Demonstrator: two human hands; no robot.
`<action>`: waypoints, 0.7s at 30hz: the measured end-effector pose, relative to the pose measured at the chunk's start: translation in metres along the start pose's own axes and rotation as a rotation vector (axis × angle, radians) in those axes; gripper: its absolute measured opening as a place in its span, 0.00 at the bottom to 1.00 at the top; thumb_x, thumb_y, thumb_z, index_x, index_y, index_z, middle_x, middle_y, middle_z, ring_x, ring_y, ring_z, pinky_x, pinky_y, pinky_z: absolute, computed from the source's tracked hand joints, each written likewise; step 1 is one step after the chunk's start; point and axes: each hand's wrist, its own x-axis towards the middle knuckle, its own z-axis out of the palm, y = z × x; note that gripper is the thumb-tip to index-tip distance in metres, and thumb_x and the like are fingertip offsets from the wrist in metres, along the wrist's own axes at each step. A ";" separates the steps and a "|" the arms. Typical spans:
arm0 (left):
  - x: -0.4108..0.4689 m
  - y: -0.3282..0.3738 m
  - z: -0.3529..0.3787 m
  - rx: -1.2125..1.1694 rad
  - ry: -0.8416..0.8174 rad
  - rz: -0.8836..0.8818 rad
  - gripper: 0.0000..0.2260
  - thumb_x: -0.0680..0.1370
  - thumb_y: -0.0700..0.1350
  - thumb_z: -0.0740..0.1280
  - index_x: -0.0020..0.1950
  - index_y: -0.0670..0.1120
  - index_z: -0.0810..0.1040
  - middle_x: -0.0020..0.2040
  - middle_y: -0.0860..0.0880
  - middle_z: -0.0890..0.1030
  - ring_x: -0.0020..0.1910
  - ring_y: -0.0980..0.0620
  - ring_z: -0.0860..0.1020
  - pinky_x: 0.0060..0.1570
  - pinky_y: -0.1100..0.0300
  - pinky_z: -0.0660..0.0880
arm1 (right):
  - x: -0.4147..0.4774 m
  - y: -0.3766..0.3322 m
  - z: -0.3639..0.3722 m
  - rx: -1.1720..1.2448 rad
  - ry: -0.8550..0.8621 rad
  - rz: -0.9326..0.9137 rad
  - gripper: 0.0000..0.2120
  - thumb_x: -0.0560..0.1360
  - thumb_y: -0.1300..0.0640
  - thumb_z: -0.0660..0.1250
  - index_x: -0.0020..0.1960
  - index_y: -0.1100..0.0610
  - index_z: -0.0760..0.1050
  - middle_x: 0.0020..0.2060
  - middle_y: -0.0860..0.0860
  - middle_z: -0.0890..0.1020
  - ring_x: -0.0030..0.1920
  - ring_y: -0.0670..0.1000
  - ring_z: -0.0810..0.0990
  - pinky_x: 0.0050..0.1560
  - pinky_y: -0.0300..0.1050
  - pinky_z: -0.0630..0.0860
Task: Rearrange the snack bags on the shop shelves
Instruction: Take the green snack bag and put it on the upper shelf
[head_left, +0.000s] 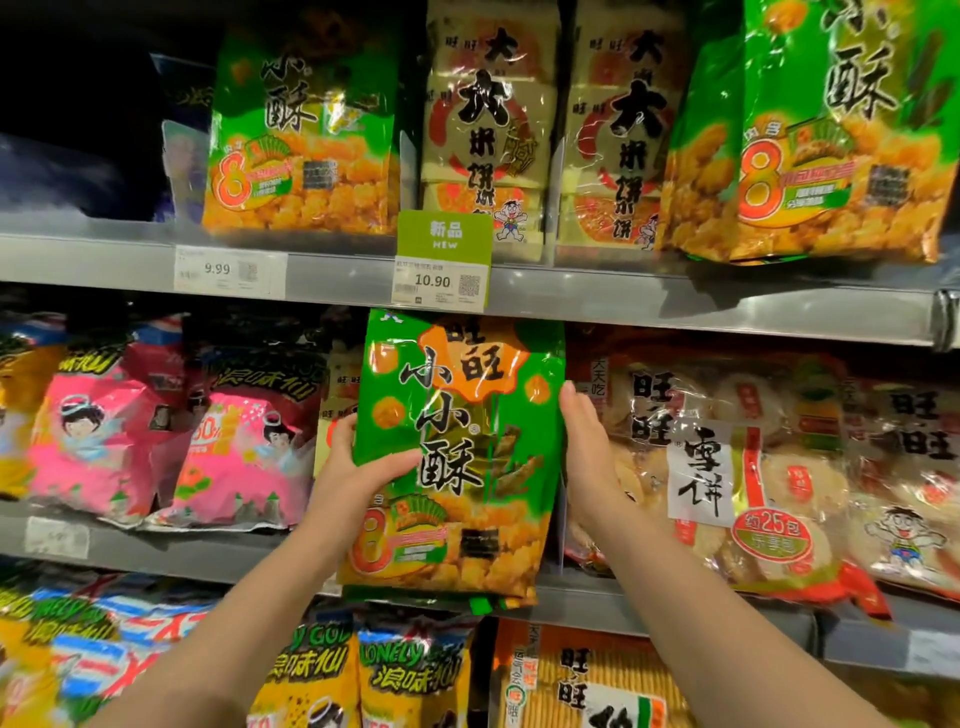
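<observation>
snack bag (457, 457) between hands, before middle shelf (156, 551)

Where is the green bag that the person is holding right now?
The green bag is centre frame on the middle shelf, between the left hand and right hand, with pink bags to its left and a clear cracker bag to its right.

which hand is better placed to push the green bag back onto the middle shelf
Left, probably. The left hand already grips the green bag, thumb across its front; the right hand only lies flat along its edge.
</observation>
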 end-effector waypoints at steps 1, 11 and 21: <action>-0.001 0.000 -0.009 -0.014 0.012 -0.011 0.41 0.54 0.56 0.77 0.65 0.55 0.66 0.54 0.50 0.80 0.52 0.46 0.79 0.58 0.43 0.73 | 0.001 0.002 0.003 0.020 -0.002 0.014 0.14 0.80 0.43 0.53 0.59 0.50 0.69 0.52 0.41 0.75 0.53 0.42 0.74 0.61 0.43 0.67; -0.017 0.006 -0.093 0.039 0.271 -0.042 0.46 0.49 0.60 0.78 0.64 0.53 0.68 0.59 0.45 0.78 0.57 0.41 0.78 0.59 0.39 0.72 | 0.008 0.047 0.059 -0.307 -0.197 0.158 0.31 0.78 0.42 0.58 0.74 0.56 0.54 0.59 0.50 0.74 0.62 0.53 0.71 0.62 0.47 0.66; -0.020 0.000 -0.145 0.108 0.439 -0.026 0.52 0.48 0.67 0.76 0.70 0.56 0.63 0.64 0.47 0.75 0.59 0.41 0.76 0.59 0.39 0.71 | 0.006 0.071 0.093 -0.634 -0.112 0.098 0.43 0.71 0.40 0.68 0.74 0.63 0.54 0.71 0.59 0.62 0.69 0.58 0.64 0.65 0.50 0.65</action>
